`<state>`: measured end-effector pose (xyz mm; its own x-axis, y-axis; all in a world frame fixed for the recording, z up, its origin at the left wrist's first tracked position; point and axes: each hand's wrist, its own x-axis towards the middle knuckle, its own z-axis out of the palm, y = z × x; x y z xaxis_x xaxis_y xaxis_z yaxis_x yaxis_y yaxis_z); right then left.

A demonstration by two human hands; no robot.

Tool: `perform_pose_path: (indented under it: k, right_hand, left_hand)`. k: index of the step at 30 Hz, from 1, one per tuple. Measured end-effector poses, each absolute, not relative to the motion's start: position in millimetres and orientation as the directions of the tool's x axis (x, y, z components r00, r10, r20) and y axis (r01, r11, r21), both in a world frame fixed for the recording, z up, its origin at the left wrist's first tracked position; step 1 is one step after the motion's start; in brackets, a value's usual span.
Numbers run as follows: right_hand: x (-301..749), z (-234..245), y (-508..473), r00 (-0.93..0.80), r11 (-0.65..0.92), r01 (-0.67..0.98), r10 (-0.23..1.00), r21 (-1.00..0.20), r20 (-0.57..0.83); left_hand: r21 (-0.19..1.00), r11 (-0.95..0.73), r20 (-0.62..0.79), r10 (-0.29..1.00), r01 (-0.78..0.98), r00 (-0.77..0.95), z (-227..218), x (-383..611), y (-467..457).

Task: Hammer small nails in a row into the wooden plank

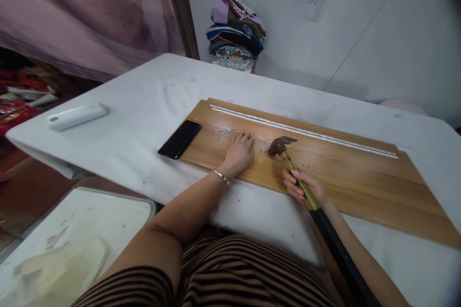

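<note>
My right hand is wrapped round a claw hammer. It has a rusty brown head and a yellow and black handle, and its head is just over a wood-grain board. My left hand rests palm down on the board, left of the hammer head. Its fingers look curled together, and whatever may be under them is hidden. Beyond those fingers lies a small group of loose nails. Between my hands, tiny dark specks show on the board.
A black phone overlaps the board's left end. Two pale measuring strips run along its far side. On the white-covered table lies a white, long-handled object. Folded clothes are stacked by the wall. A white stool stands at lower left.
</note>
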<state>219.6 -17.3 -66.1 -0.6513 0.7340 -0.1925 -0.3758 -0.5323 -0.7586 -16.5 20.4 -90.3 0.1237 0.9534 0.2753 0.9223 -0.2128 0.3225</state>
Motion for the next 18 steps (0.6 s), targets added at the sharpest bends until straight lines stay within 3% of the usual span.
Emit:
perform_pose_path:
  k: [7,14,18]
  right_hand:
    - [221,-68,-18,-0.666,-0.531,-0.378,0.725,-0.758,-0.176]
    - [220,-68,-20,-0.642,-0.514,-0.348,0.740,-0.784,-0.200]
    - [220,-71,-19,-0.647,-0.518,-0.337,0.734,-0.787,-0.206]
  left_hand:
    - [0.431,-0.192,0.303,0.951,0.882,0.060,-84,-23,18]
    - [0.432,0.229,0.277,0.887,0.872,-0.370,-70,-86,24]
    - [0.394,0.320,0.215,0.880,0.862,-0.425,-68,-100,23]
